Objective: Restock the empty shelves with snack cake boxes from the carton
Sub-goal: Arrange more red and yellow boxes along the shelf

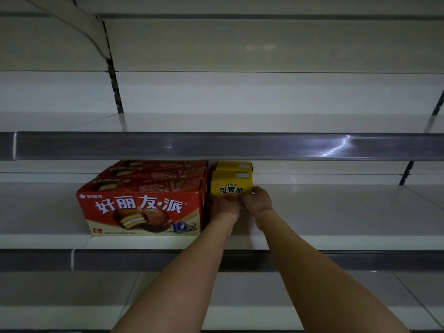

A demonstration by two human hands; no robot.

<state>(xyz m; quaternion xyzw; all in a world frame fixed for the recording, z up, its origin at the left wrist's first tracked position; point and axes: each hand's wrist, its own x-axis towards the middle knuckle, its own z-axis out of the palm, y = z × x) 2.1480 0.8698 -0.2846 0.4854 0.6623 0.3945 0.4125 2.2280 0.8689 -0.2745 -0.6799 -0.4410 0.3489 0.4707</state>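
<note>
grey price rail [216, 145] fronts upper tier; dark slotted upright [115, 87] on white back panel [264, 92].

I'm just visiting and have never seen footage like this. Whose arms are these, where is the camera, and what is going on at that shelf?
There is no machine here: a person wears a wide-angle camera on the head, so you look forward and down along both bare arms. They reach into a white shop shelf. On it stands a row of red chocolate pie boxes, one behind another. Right beside them stand two yellow egg yolk pie boxes, one behind the other. The left hand and right hand both grip the front yellow box low down, as if settling it into place. The shelves above and below hold nothing visible. No carton is in view.
</note>
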